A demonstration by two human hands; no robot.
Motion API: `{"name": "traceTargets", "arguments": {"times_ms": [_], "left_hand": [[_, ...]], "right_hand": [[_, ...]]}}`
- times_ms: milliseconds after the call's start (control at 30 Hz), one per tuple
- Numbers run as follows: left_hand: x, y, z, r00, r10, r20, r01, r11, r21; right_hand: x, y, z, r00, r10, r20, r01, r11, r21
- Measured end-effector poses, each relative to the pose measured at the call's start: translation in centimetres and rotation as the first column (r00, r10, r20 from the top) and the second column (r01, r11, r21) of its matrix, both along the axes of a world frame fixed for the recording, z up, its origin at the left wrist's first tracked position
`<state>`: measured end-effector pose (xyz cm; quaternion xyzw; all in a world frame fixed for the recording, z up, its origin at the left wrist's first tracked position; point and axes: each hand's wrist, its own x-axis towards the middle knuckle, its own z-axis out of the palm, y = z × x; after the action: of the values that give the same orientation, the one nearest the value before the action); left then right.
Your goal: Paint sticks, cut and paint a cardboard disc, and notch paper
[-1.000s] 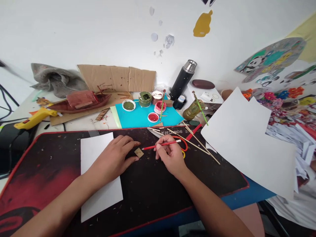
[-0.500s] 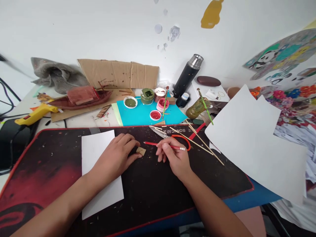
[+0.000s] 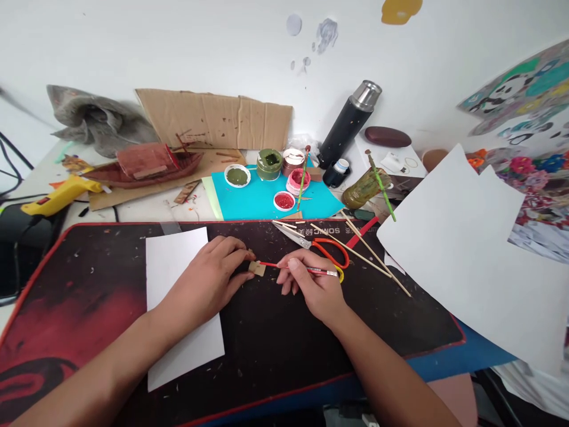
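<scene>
Between the thumb and fingers of my left hand [image 3: 217, 270] is a small tan cardboard piece [image 3: 257, 268], low over the black mat [image 3: 267, 350]. My right hand [image 3: 311, 281] grips a red pencil [image 3: 320, 271], its tip at the cardboard piece's upper right edge. Whether tip and cardboard touch is too small to tell. White paper [image 3: 178, 261] lies partly beneath my left forearm. Just behind my right hand are scissors [image 3: 331, 248] with orange and yellow handles, and thin wooden sticks [image 3: 373, 255] lie beside them.
Open paint jars [image 3: 269, 165] stand on a blue sheet [image 3: 226, 204]. A black thermos [image 3: 349, 124] and murky glass jar [image 3: 364, 188] are behind. At left are a red model boat [image 3: 146, 166] and yellow glue gun [image 3: 57, 196]. Large white paper [image 3: 453, 237] covers the right side.
The pencil in my right hand has moved left and down, so its tip now reaches the cardboard piece. My left hand keeps its hold. The camera view has shifted slightly.
</scene>
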<state>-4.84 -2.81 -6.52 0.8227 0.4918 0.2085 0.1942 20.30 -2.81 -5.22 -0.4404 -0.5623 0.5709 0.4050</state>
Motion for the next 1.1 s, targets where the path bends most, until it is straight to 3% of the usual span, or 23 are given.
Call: {"name": "traceTargets", "arguments": {"times_ms": [167, 333, 567, 833, 1100], "left_hand": [[-0.3, 0.2, -0.4, 0.997, 0.003, 0.080, -0.001, 1.000, -0.025], [-0.4, 0.4, -0.8, 0.996, -0.010, 0.088, 0.012, 1.000, -0.024], [-0.6, 0.2, -0.2, 0.992, 0.019, 0.122, -0.013, 0.998, -0.057], [0.6, -0.4, -0.2, 0.995, 0.023, -0.102, -0.013, 0.995, 0.100], [0.2, -0.5, 0.1, 0.999, 0.000, -0.044, 0.003, 0.997, 0.073]], "right_hand": [[-0.1, 0.0, 0.1, 0.998, 0.002, 0.067, -0.004, 0.999, 0.037], [-0.4, -0.2, -0.3, 1.000, 0.023, 0.014, -0.023, 1.000, 0.000], [-0.5, -0.2, -0.6, 1.000, 0.011, 0.027, -0.011, 1.000, -0.006], [-0.4, -0.1, -0.1, 0.999, -0.042, 0.027, 0.043, 0.999, -0.013], [-0.3, -0.2, 0.0, 0.999, -0.036, 0.017, 0.036, 0.999, 0.005]]}}
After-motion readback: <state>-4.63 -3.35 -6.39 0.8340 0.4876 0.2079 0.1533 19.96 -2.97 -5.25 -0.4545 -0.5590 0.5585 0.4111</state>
